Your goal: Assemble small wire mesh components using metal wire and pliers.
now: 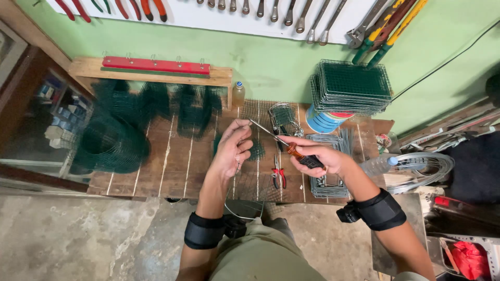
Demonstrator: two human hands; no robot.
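1. A wooden workbench (172, 166) lay under both hands, bearing one roll of green wire mesh (109, 143) far beyond the left hand.
2. One stack of mesh panels (350, 86) sat above the right hand.
3. The left hand (233, 148) pinched a thin wire (245, 179), steadying it.
4. The right hand (317, 158) gripped one orange-handled screwdriver (284, 141), tip meeting the left fingers.
5. One pair of red pliers (279, 176) lay between the hands, within reach.

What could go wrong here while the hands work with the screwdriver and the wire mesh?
1. The screwdriver in the right hand points toward the left hand; a slip might jab its fingers.
2. The wire mesh overhangs the workbench edge; cut ends could scratch.
3. The red pliers lie near that edge and might fall.
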